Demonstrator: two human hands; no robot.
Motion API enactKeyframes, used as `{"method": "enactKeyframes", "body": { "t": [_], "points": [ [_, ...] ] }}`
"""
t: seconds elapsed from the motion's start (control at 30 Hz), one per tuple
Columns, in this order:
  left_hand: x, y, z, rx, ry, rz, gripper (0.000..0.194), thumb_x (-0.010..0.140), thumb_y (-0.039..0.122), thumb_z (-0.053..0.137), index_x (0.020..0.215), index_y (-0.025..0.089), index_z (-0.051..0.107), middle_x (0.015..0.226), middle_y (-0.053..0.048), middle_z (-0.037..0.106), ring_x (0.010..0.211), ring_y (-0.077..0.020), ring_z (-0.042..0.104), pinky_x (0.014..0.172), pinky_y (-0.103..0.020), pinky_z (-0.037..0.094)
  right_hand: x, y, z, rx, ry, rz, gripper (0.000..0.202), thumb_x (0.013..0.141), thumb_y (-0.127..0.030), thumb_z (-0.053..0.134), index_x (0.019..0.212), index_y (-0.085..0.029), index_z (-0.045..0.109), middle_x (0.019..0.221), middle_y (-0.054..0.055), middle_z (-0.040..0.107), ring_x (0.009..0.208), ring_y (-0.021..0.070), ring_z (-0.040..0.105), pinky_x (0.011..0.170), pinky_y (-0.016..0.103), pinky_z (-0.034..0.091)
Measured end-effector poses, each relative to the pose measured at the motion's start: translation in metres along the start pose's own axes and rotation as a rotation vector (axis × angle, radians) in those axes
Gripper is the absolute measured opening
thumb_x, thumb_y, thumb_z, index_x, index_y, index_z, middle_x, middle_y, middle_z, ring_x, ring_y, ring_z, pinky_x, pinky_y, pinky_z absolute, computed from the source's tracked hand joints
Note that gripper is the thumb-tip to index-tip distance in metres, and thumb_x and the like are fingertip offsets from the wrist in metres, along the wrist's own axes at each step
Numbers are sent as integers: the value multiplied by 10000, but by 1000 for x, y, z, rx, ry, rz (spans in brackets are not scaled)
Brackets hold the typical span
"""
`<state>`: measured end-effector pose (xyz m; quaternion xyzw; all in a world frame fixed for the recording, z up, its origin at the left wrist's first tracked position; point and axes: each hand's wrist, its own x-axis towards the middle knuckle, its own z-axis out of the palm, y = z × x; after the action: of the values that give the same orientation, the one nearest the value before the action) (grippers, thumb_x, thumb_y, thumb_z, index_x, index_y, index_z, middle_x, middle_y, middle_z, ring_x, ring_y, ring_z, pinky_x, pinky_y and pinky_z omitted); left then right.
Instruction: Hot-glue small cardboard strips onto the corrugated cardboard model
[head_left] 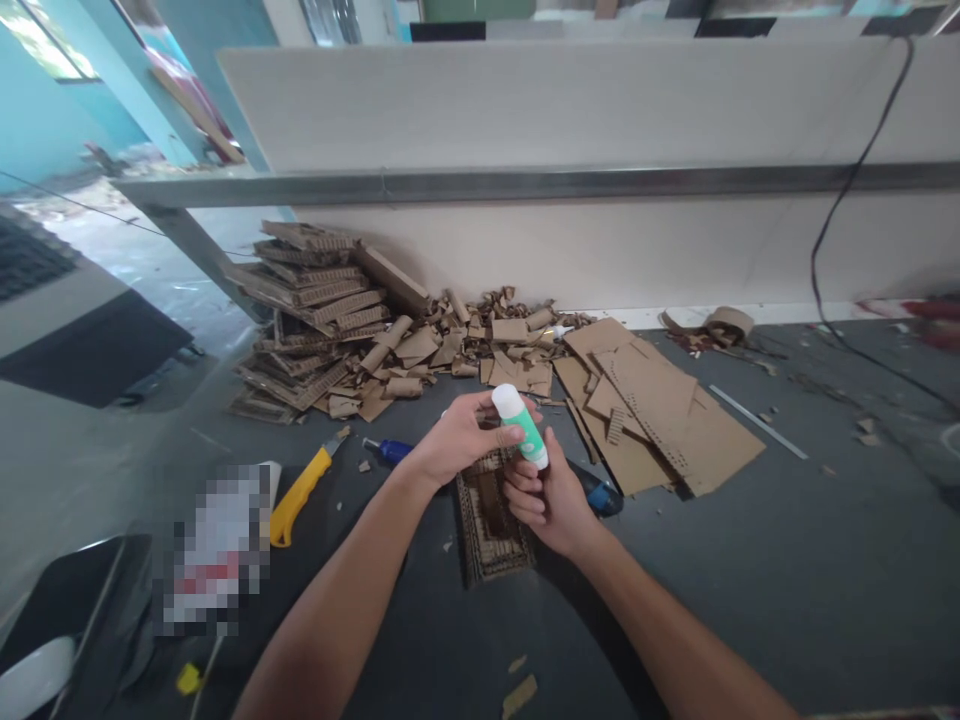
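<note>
Between my two hands is a white glue stick point(532, 441) with a green label, tilted with its white top up and to the left. My left hand point(466, 436) grips its upper part, thumb across the label. Around the lower end, the fingers of my right hand point(551, 497) are closed. Beneath both hands a layered corrugated cardboard piece point(495, 545) with a recessed middle lies on the dark table, its far part hidden by my hands. A blue-handled tool point(391, 451) lies just left of my left forearm, and a dark blue-and-black tool point(601, 495) beyond my right wrist.
Cardboard pieces point(322, 290) are stacked at the back left, beside a heap of scraps point(450, 345). Flat cardboard sheets point(712, 450) and a metal ruler point(757, 422) lie to the right. A yellow utility knife point(301, 495) is at left. A black cable point(847, 190) hangs behind.
</note>
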<state>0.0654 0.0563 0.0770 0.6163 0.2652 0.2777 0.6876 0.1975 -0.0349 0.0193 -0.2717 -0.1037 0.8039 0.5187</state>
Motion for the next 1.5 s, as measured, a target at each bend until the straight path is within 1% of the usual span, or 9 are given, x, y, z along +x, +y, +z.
{"method": "enactKeyframes", "body": {
  "t": [0.17, 0.4, 0.5, 0.6, 0.7, 0.8, 0.97, 1.2, 1.5],
  "points": [
    [4, -6, 7, -56, 152, -39, 462, 622, 376, 920, 969, 122, 752, 1013, -120, 768, 1032, -279, 690, 888, -336, 526, 4, 7, -8, -329, 212, -305, 652, 784, -858, 506, 672, -218, 446, 536, -99, 305, 397, 51, 220, 363, 197, 187],
    [3, -2, 28, -75, 354, -42, 448, 602, 406, 911, 886, 113, 727, 874, -91, 752, 850, -221, 686, 823, -332, 527, -5, 0, -16, -1103, 533, -935, 384, 903, -579, 579, 931, -200, 632, 742, 13, 584, 662, 163, 524, 573, 286, 425],
    [2, 4, 16, 97, 327, -27, 470, 615, 428, 897, 933, 131, 720, 918, -92, 751, 887, -243, 681, 810, -336, 527, -4, -4, -13, -939, 406, -795, 341, 915, -554, 591, 956, -217, 622, 606, -46, 508, 499, 128, 465, 462, 260, 397],
    [-3, 12, -20, 525, 311, -59, 487, 695, 454, 843, 1086, 186, 730, 1072, -100, 745, 946, -271, 667, 811, -345, 505, 2, -4, -10, -610, 316, -681, 391, 867, -610, 642, 853, -225, 577, 604, -62, 498, 427, 86, 414, 364, 218, 348],
    [-11, 13, -59, 946, 405, -141, 364, 848, 463, 687, 1120, 226, 738, 1153, -111, 729, 1061, -310, 642, 848, -357, 479, 7, -6, -11, -401, 331, -655, 463, 788, -634, 722, 753, -209, 542, 692, -32, 575, 445, 56, 425, 337, 178, 326],
    [-15, 3, -78, 1162, 275, -290, 480, 792, 432, 737, 1237, 256, 702, 1156, -105, 728, 1106, -330, 630, 856, -347, 465, 9, -9, -14, -332, 353, -654, 481, 735, -620, 782, 733, -198, 551, 690, -33, 586, 452, 46, 432, 335, 157, 325],
    [-9, -6, -69, 1160, 144, -253, 325, 805, 353, 718, 1108, 241, 753, 1049, -108, 747, 1005, -323, 663, 784, -334, 454, 9, -11, -19, -371, 353, -658, 449, 747, -593, 785, 752, -203, 564, 672, -38, 587, 447, 49, 440, 330, 157, 336],
    [-29, 28, -78, 731, 42, -111, 345, 777, 376, 757, 1042, 172, 674, 987, -54, 693, 774, -156, 614, 675, -243, 447, 2, -16, -23, -683, 283, -681, 377, 841, -542, 710, 977, -198, 638, 678, -38, 582, 418, 65, 452, 330, 192, 358],
    [-35, 38, -71, 647, -77, -105, 352, 820, 408, 729, 1053, 155, 654, 848, -17, 644, 536, -61, 420, 504, -203, 334, -6, -15, -29, -892, 207, -633, 304, 895, -474, 668, 1037, -206, 653, 612, -49, 529, 442, 97, 442, 395, 222, 351]
  ]
}}
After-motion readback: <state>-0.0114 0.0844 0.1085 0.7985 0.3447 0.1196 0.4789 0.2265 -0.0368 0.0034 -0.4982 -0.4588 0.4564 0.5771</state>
